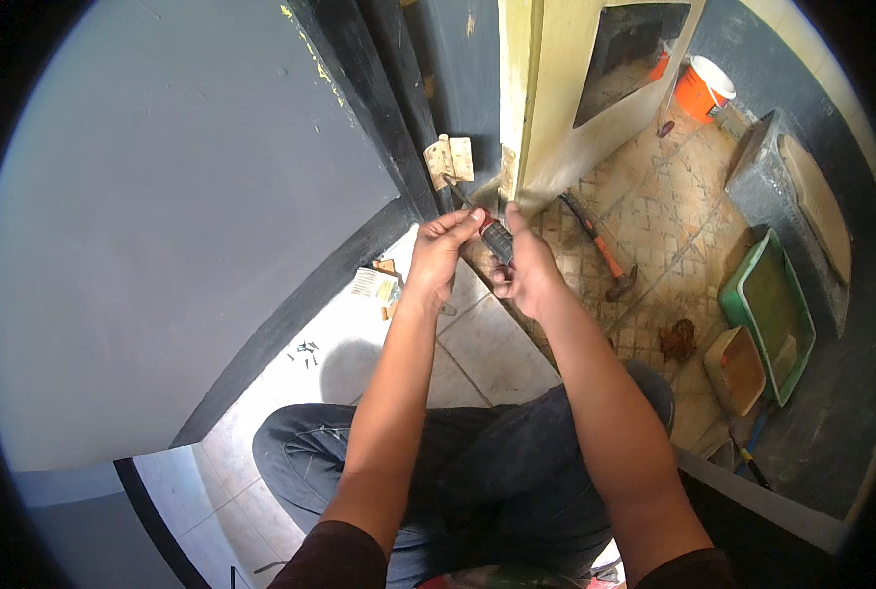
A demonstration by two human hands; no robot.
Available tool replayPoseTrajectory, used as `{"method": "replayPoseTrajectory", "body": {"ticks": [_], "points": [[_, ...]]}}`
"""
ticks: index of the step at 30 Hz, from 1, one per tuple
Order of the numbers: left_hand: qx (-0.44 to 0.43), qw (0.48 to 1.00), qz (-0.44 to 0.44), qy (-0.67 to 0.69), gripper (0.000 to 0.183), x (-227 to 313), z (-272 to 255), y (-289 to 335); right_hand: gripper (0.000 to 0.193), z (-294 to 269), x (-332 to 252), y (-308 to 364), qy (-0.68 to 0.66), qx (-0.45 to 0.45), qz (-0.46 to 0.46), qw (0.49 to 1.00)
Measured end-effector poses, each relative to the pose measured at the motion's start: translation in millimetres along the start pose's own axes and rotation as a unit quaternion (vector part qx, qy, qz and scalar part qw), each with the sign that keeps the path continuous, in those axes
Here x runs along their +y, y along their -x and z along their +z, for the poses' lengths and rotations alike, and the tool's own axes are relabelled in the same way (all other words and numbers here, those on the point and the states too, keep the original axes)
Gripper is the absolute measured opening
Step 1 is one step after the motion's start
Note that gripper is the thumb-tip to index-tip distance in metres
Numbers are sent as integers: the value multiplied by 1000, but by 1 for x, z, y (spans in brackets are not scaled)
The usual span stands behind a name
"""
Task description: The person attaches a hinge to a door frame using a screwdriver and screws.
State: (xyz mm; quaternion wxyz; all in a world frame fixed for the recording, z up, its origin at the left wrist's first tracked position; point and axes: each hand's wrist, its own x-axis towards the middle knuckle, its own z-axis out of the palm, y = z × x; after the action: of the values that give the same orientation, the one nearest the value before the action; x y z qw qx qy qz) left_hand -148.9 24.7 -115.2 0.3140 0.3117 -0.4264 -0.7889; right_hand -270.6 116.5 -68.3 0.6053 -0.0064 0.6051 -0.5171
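Note:
A screwdriver [498,241] with a dark red and black handle is between my two hands, its shaft slanting up and left to a paint-spattered hinge [440,162] on the dark door frame. My left hand [438,253] pinches it where shaft and handle meet. Around the handle's back end, my right hand [533,272] is closed, with the thumb stretched up along it near the edge of the cream door [546,108]. The tip rests at the hinge's lower part; whether it sits in a screw is too small to tell.
A hammer [603,248] lies on the rough floor to the right. Beyond are an orange bucket [701,93], a green tray [803,365] and a beige tub [730,378]. Several screws [305,351] and a small packet [372,284] lie on white tiles by the grey wall [183,196].

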Motion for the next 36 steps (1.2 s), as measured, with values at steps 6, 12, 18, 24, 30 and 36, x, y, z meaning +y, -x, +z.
{"method": "replayPoseTrajectory", "body": {"ticks": [6,12,18,24,30,36], "points": [[112,968,93,-206,30,20,17,-1,35,11,32,13,475,179,-485,712],[-20,997,-50,57,35,1,4,8,36,20,31,0,-93,-39,-57,993],[60,984,23,-166,27,-5,-15,-18,44,22,19,15,190,88,-169,963],[41,984,9,-176,38,15,-2,-8,35,29,56,-9,458,187,-432,754],[-144,982,-32,118,40,-14,-28,-2,40,12,18,-12,-115,-80,26,990],[26,987,66,-143,32,4,0,-14,36,1,31,-3,329,163,-436,821]]}}
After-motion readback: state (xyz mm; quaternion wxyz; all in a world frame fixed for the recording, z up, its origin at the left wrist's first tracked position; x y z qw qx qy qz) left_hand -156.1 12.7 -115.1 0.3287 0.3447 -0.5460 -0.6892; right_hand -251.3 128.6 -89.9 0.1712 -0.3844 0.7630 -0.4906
